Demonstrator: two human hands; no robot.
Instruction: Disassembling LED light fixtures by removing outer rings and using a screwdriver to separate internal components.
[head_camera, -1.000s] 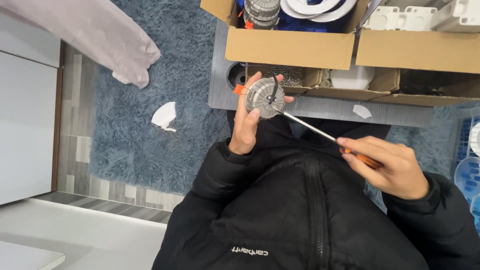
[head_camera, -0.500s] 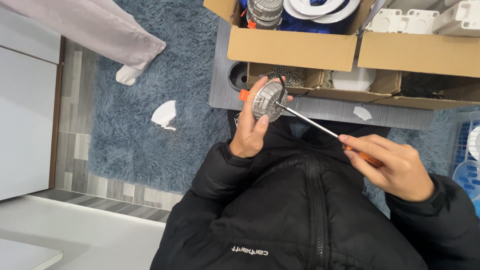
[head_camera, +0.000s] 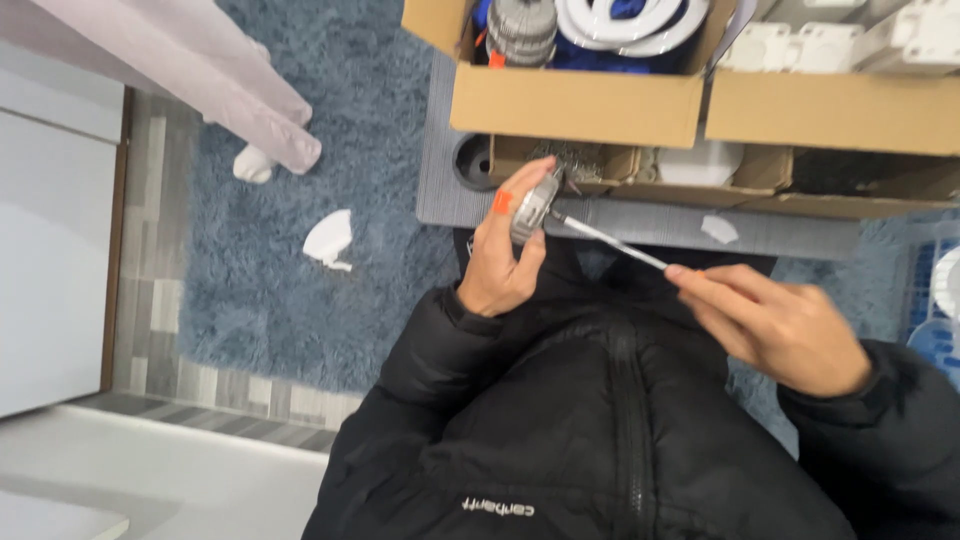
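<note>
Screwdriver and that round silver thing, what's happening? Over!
Left hand grips round metal part. Right hand holds screwdriver, tip at part. Nothing blocking.

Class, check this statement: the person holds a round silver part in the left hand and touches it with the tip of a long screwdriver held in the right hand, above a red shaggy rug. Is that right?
Not quite. The head view shows the rug is blue, not red. The rest stands: the left hand holds the round silver part, and the right hand holds the long screwdriver with its tip at that part.
</note>
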